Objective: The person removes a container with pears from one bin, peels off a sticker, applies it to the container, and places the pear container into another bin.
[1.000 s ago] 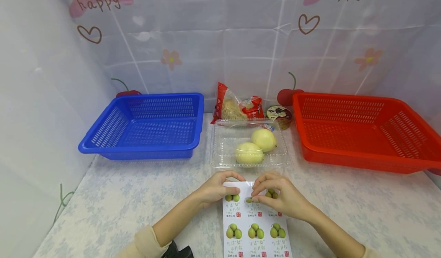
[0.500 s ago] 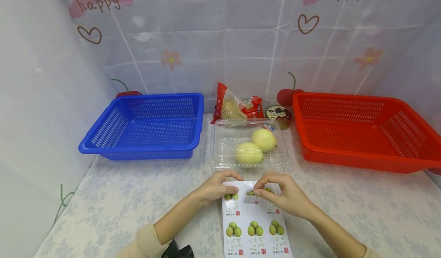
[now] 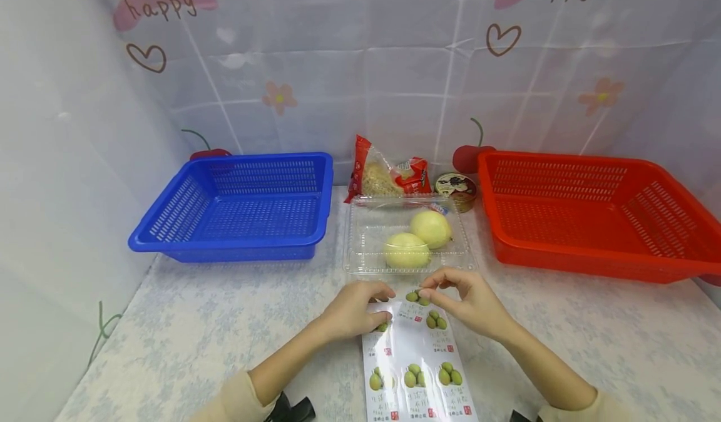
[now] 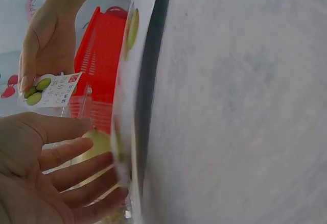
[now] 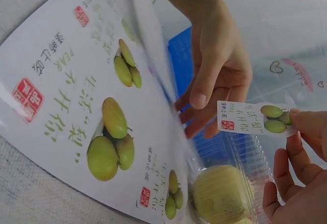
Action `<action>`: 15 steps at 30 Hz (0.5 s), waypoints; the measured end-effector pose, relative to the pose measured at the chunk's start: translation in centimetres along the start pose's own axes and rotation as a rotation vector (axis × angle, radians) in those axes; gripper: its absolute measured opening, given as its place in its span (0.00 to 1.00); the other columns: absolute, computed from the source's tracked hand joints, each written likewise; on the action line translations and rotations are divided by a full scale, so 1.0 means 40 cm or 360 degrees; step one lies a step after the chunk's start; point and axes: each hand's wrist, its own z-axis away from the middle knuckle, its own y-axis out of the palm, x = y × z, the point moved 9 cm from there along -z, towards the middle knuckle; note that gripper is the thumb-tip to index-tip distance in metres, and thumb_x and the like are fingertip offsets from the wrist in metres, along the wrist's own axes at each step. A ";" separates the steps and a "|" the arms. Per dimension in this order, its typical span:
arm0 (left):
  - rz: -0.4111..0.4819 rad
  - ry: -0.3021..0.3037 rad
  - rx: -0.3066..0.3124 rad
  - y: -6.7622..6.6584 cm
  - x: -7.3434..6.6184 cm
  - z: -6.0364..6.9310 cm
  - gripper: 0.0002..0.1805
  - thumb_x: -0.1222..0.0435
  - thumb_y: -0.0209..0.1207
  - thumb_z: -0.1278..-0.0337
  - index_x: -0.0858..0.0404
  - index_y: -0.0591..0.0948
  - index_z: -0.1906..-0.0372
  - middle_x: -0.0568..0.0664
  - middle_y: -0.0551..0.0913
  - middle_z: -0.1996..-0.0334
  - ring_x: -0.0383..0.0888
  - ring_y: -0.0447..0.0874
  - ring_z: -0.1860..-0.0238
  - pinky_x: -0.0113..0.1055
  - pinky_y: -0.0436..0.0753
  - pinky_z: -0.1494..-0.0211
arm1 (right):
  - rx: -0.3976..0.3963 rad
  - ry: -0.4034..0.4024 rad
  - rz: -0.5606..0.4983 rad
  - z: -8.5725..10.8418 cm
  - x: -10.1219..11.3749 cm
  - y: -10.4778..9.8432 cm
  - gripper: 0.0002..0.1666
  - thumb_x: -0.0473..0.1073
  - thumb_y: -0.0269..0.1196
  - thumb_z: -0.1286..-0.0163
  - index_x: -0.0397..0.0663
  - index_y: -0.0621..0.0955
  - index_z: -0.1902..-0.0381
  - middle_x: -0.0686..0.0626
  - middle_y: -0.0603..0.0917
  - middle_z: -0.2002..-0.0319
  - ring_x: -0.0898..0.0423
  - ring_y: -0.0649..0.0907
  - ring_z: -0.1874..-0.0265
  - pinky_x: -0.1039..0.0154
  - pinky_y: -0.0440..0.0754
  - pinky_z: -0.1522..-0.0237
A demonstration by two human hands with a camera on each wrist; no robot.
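Observation:
My right hand (image 3: 472,302) pinches a peeled sticker (image 5: 255,118) printed with green pears, lettering and a red seal, between thumb and forefinger. The sticker is lifted off a white sticker sheet (image 3: 417,400) with rows of matching pear prints. Beside the sheet's upper left corner my left hand (image 3: 350,312) has its thumb and fingers spread apart, with nothing between them. In the left wrist view its fingertips lie close to the sheet's edge; contact is hard to tell. Beyond the hands, a clear plastic box (image 3: 366,237) holds two pale yellow fruits (image 3: 407,251).
A blue basket (image 3: 248,247) stands at the left and a red basket (image 3: 597,262) at the right. Behind the clear box are a red snack bag (image 3: 380,174) and a round tin (image 3: 457,190). A printed curtain (image 3: 360,65) hangs at the back.
The sticker has come off the sheet with my right hand, moving up and away toward the box. My left fingers have parted from the sheet's top edge.

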 end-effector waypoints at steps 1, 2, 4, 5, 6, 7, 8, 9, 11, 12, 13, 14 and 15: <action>-0.0055 0.0002 -0.0006 -0.005 -0.007 0.002 0.16 0.67 0.65 0.49 0.66 0.81 0.53 0.54 0.84 0.55 0.48 0.83 0.56 0.35 0.80 0.52 | 0.0004 0.0000 -0.0001 -0.002 -0.001 0.000 0.09 0.27 0.64 0.43 0.45 0.83 0.67 0.54 0.85 0.70 0.62 0.80 0.68 0.66 0.76 0.59; -0.0091 0.0004 -0.0009 -0.010 -0.014 0.005 0.17 0.66 0.65 0.49 0.65 0.81 0.52 0.53 0.84 0.56 0.48 0.83 0.56 0.34 0.80 0.53 | 0.0011 -0.0002 -0.0003 -0.004 -0.001 0.000 0.09 0.27 0.64 0.42 0.44 0.83 0.67 0.54 0.85 0.71 0.62 0.80 0.68 0.66 0.76 0.59; -0.0104 0.0001 -0.0012 -0.021 -0.028 0.009 0.17 0.65 0.66 0.49 0.65 0.81 0.52 0.53 0.85 0.56 0.47 0.84 0.58 0.31 0.80 0.55 | 0.0028 -0.0006 -0.0024 -0.008 0.000 0.002 0.08 0.27 0.64 0.42 0.43 0.82 0.67 0.53 0.85 0.71 0.62 0.80 0.69 0.67 0.76 0.60; -0.0082 0.0010 -0.0012 -0.026 -0.035 0.010 0.18 0.65 0.66 0.50 0.66 0.81 0.52 0.53 0.85 0.57 0.48 0.84 0.58 0.32 0.80 0.56 | 0.0039 -0.0011 -0.0036 -0.011 0.002 0.002 0.08 0.27 0.64 0.42 0.43 0.82 0.67 0.52 0.85 0.71 0.61 0.80 0.69 0.67 0.77 0.60; -0.0049 0.0026 -0.0014 -0.031 -0.042 0.011 0.18 0.65 0.67 0.50 0.66 0.81 0.52 0.53 0.85 0.58 0.48 0.84 0.59 0.32 0.80 0.56 | 0.0051 -0.0014 -0.0048 -0.013 0.003 0.003 0.08 0.27 0.63 0.41 0.42 0.82 0.67 0.51 0.84 0.71 0.61 0.80 0.70 0.67 0.77 0.61; -0.0001 0.0038 -0.0014 -0.037 -0.048 0.011 0.18 0.65 0.67 0.51 0.67 0.81 0.53 0.54 0.85 0.59 0.47 0.84 0.60 0.32 0.80 0.56 | 0.0060 -0.0015 -0.0052 -0.015 0.005 0.004 0.07 0.27 0.63 0.41 0.42 0.82 0.67 0.51 0.84 0.71 0.61 0.80 0.70 0.67 0.77 0.61; 0.0046 0.0051 -0.0016 -0.042 -0.054 0.010 0.19 0.64 0.67 0.51 0.67 0.81 0.53 0.53 0.85 0.60 0.47 0.83 0.61 0.32 0.80 0.57 | 0.0071 -0.0018 -0.0052 -0.018 0.007 0.005 0.06 0.28 0.63 0.40 0.42 0.82 0.67 0.50 0.84 0.71 0.61 0.80 0.70 0.67 0.78 0.62; 0.0096 0.0067 -0.0025 -0.048 -0.059 0.009 0.19 0.63 0.68 0.51 0.66 0.81 0.53 0.53 0.85 0.62 0.46 0.83 0.63 0.32 0.80 0.58 | 0.0081 -0.0018 -0.0051 -0.021 0.008 0.005 0.06 0.28 0.63 0.40 0.41 0.82 0.67 0.50 0.84 0.71 0.61 0.80 0.71 0.67 0.78 0.63; 0.0215 0.0105 -0.0048 -0.059 -0.066 0.005 0.19 0.62 0.68 0.51 0.66 0.81 0.53 0.53 0.85 0.64 0.44 0.82 0.65 0.32 0.81 0.59 | 0.0109 -0.0012 -0.0045 -0.026 0.009 0.007 0.04 0.29 0.63 0.39 0.41 0.82 0.67 0.50 0.84 0.72 0.61 0.79 0.72 0.67 0.78 0.64; 0.0269 0.0123 -0.0067 -0.064 -0.069 0.002 0.19 0.62 0.68 0.51 0.66 0.81 0.54 0.52 0.84 0.65 0.42 0.81 0.66 0.32 0.81 0.60 | 0.0123 -0.0007 -0.0037 -0.028 0.008 0.008 0.04 0.30 0.62 0.38 0.41 0.82 0.67 0.51 0.83 0.72 0.61 0.79 0.72 0.67 0.78 0.65; 0.0325 0.0134 -0.0084 -0.068 -0.071 -0.001 0.18 0.62 0.67 0.49 0.66 0.81 0.54 0.52 0.84 0.66 0.41 0.80 0.66 0.32 0.81 0.60 | 0.0139 -0.0003 -0.0031 -0.031 0.008 0.009 0.04 0.31 0.62 0.38 0.41 0.83 0.66 0.52 0.83 0.73 0.60 0.79 0.73 0.67 0.78 0.66; 0.0375 0.0148 -0.0105 -0.073 -0.073 -0.003 0.16 0.62 0.66 0.47 0.66 0.81 0.55 0.51 0.83 0.66 0.40 0.79 0.66 0.31 0.81 0.61 | 0.0157 0.0000 -0.0029 -0.035 0.008 0.011 0.04 0.31 0.62 0.37 0.41 0.83 0.66 0.52 0.83 0.73 0.60 0.78 0.73 0.66 0.78 0.67; 0.0424 0.0165 -0.0131 -0.079 -0.075 -0.006 0.15 0.63 0.64 0.46 0.67 0.81 0.56 0.52 0.83 0.67 0.40 0.79 0.66 0.31 0.81 0.61 | 0.0172 0.0007 -0.0027 -0.038 0.008 0.012 0.04 0.31 0.62 0.37 0.41 0.83 0.66 0.53 0.83 0.73 0.60 0.78 0.73 0.66 0.78 0.67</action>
